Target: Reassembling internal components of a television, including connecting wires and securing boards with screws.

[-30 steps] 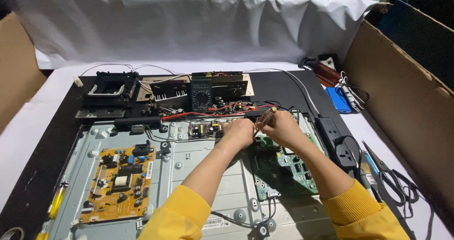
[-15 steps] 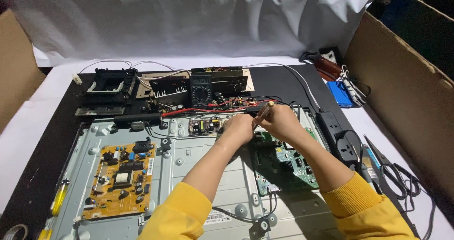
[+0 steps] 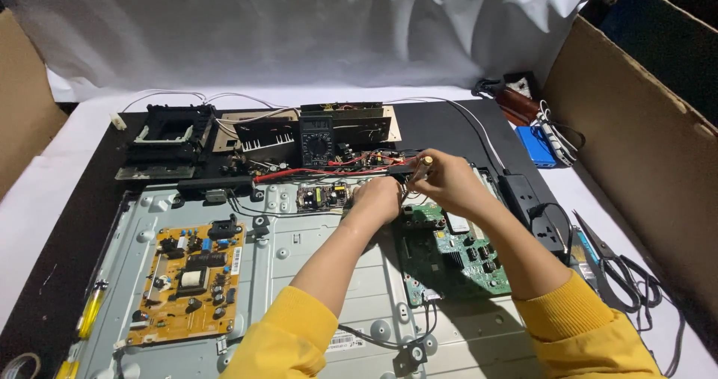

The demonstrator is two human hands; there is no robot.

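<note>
The right hand [image 3: 449,181] pinches what looks like a thin probe [image 3: 420,168], tip down. Just beside it, the left hand [image 3: 378,198] rests curled on the top edge of the green circuit board [image 3: 456,259]. A black multimeter [image 3: 317,141] sits beyond both hands on the bench [image 3: 60,170].

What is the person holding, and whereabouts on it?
The right hand grips a pale, slim tool handle around its middle; the left hand rests on the green board, its grip unclear.
</note>
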